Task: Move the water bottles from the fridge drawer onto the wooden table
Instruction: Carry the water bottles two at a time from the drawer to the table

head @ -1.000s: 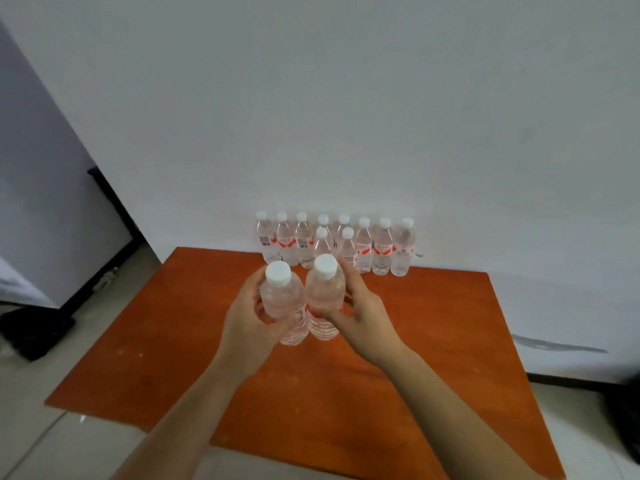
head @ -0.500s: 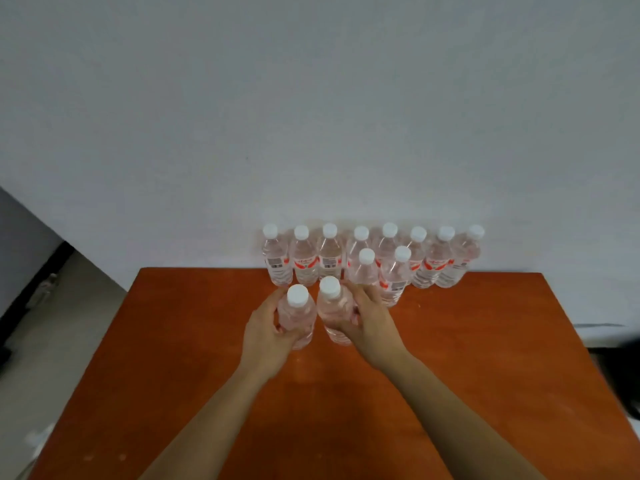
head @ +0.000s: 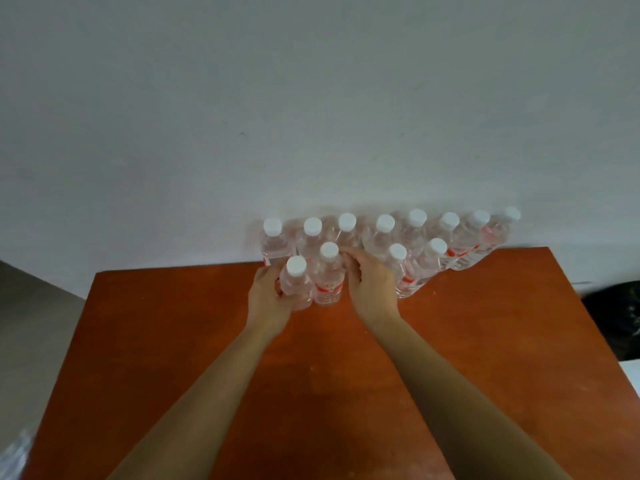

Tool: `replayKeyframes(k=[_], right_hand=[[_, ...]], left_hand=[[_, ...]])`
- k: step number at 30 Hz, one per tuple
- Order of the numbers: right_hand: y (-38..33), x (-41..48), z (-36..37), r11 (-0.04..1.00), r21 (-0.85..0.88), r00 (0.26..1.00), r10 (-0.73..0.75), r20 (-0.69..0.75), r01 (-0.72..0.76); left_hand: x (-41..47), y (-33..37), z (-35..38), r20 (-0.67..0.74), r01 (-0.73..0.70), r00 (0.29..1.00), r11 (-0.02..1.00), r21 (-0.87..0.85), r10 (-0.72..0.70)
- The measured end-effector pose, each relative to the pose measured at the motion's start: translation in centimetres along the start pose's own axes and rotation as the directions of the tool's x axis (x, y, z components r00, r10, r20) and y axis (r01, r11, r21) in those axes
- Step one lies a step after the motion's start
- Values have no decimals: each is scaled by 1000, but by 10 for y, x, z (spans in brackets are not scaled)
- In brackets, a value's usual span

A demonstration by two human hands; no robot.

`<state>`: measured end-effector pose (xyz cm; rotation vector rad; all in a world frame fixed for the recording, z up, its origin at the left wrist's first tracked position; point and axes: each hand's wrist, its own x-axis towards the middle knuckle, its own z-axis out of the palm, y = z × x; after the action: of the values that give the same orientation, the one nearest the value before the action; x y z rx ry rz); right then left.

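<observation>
both held bottles (head: 313, 284) carried forward | now just beside back row (head: 381, 233)

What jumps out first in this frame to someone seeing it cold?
Two bare hands meet at the middle of the frame, the left hand and right hand each around an upright water bottle, the left bottle and the right bottle side by side. Just behind them, a row of white-capped bottles lines the far edge of the orange-brown wooden table, against a plain pale wall.
</observation>
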<state>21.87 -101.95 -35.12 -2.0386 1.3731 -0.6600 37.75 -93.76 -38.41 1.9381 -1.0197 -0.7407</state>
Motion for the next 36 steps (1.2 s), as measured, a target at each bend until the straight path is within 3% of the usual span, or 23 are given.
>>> replayKeyframes(k=[3, 9, 15, 19, 26, 32, 36], right_hand=[[-11, 14, -9, 995, -86, 998, -50, -32, 47], [-11, 5, -5, 992, -79, 986, -89, 140, 101], [1, 2, -10, 981, -186, 998, -52, 38, 58], [11, -4, -17, 994, -111, 999, -3, -47, -2], [20, -20, -32, 996, -81, 999, -22, 50, 26], [13, -46, -94, 989, -140, 987, -59, -148, 38], [18, -82, -164, 981, -194, 938, -79, -339, 13]], left_hand=[[6, 0, 9, 34, -33, 999, 999, -36, 35], [17, -4, 11, 43, -81, 996, 995, -66, 84], [19, -1, 27, 119, -38, 992, 995, -93, 49], [17, 0, 39, 158, -47, 985, 992, -114, 65], [5, 18, 32, 142, -83, 985, 993, -79, 94], [-19, 86, 9, 23, -269, 963, 962, 51, 268], [-49, 148, 22, -20, -458, 882, 867, 197, 471]])
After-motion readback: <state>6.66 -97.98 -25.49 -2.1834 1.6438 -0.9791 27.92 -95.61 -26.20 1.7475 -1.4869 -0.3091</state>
